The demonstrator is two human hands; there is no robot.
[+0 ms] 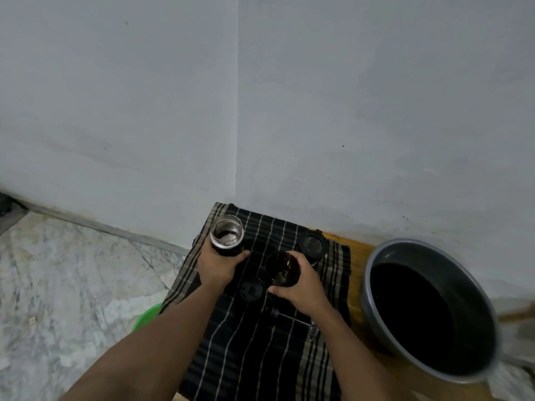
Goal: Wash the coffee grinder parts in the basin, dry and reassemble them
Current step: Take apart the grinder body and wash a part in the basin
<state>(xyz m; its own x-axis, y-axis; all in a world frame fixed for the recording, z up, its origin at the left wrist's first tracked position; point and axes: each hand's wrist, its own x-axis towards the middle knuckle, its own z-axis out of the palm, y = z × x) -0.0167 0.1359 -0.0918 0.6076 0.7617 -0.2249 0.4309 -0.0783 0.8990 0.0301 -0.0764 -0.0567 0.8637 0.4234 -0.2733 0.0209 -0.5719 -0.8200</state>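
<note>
left hand [215, 267] clamps steel grinder body [226, 235] | right hand [301, 285] clamps dark jar [282, 269] | i judge both rigid, wet-slick; hold by sides

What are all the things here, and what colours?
grinder body: one, silver and black, cloth's far left
dark cup: one, brown-black, cloth's middle
round lid: one, black, cloth's far right
small cap: one, black, beside dark cup
crank handle: one, dark, cloth's near right
striped cloth: one, black and beige, on wooden table
basin: one, grey, table's right, dark water inside
bowl: one, green, floor at left
left hand: one, grips grinder body
right hand: one, grips dark cup
</note>
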